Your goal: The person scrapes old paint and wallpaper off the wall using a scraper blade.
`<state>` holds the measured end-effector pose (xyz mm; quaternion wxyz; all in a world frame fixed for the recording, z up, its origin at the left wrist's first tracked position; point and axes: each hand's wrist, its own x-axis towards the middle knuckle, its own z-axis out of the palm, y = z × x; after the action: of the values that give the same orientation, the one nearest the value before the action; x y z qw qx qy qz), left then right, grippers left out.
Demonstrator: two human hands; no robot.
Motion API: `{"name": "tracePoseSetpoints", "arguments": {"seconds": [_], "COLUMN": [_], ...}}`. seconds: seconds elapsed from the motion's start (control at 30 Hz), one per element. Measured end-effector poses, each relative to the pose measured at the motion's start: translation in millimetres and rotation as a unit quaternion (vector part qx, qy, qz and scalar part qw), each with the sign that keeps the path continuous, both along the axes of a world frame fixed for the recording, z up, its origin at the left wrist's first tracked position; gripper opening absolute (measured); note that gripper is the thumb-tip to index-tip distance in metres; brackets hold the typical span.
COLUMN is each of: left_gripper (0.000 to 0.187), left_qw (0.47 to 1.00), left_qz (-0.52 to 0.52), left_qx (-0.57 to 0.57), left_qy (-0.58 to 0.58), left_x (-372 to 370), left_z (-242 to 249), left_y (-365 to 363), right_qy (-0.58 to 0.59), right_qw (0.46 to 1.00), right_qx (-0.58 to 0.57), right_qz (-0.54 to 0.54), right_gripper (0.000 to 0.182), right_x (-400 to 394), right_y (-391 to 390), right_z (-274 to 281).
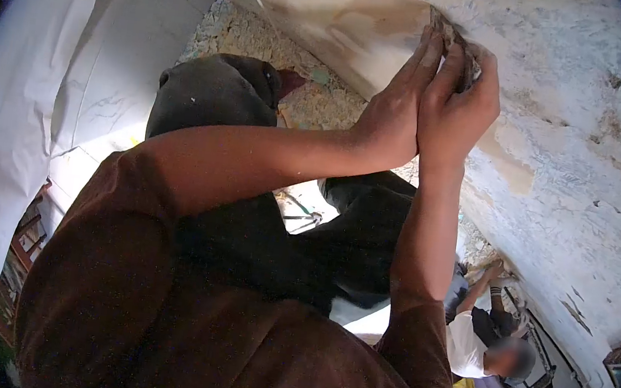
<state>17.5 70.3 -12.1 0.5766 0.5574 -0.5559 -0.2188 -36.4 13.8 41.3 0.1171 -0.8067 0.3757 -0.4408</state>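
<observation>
My left hand (395,110) and my right hand (461,96) are side by side against the wall (556,122), their edges touching. Between the fingers of both hands is a thin, worn, grey-brown flat piece (446,27), its edge against the wall. Its exact kind I cannot make out, as the fingers hide much of it. The fingers of both hands are bent and closed around it. Near the hands the wall has a smooth tan patch (368,24) beside rough, whitish, scraped plaster.
Below the wall lies rough, crumbly floor (240,36). My bent knee (215,91) is close to it. White sheeting (19,99) hangs at the left, beside pale tiles (133,36). At the lower right, another person in a white top (465,346) works by the same wall.
</observation>
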Motion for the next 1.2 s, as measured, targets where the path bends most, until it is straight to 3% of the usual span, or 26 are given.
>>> {"name": "tracePoseSetpoints", "arguments": {"seconds": [0.23, 0.57, 0.7, 0.87, 1.1, 1.2], "left_gripper": [0.08, 0.081, 0.081, 0.081, 0.08, 0.08], "left_qw": [0.999, 0.999, 0.999, 0.999, 1.0, 1.0], "left_qz": [0.007, -0.012, 0.0, -0.003, 0.003, 0.002], "left_qx": [0.002, 0.031, 0.022, 0.041, 0.014, 0.022], "left_qy": [-0.032, 0.015, -0.038, -0.016, 0.0, 0.005], "left_x": [2.6, 2.5, 1.9, -0.7, 0.6, -1.1], "left_z": [-5.9, -5.4, -5.1, -3.7, -1.9, -2.5], "left_y": [-4.0, -1.2, -3.2, -5.2, -1.4, -4.6], "right_qy": [0.023, 0.05, 0.017, -0.027, 0.041, 0.03], "right_qw": [0.999, 0.999, 1.0, 0.997, 0.999, 1.0], "right_qx": [0.021, -0.011, 0.009, 0.067, 0.019, 0.0], "right_qz": [0.011, -0.003, -0.008, 0.011, 0.018, -0.005], "right_gripper": [0.013, 0.009, 0.009, 0.014, 0.018, 0.01], "right_x": [0.5, 4.5, -0.1, -0.8, -1.9, -1.6], "right_y": [-2.9, 0.9, -3.3, -6.0, -2.4, -1.4], "right_z": [-5.5, -3.2, -6.2, -11.3, -7.6, -2.9]}}
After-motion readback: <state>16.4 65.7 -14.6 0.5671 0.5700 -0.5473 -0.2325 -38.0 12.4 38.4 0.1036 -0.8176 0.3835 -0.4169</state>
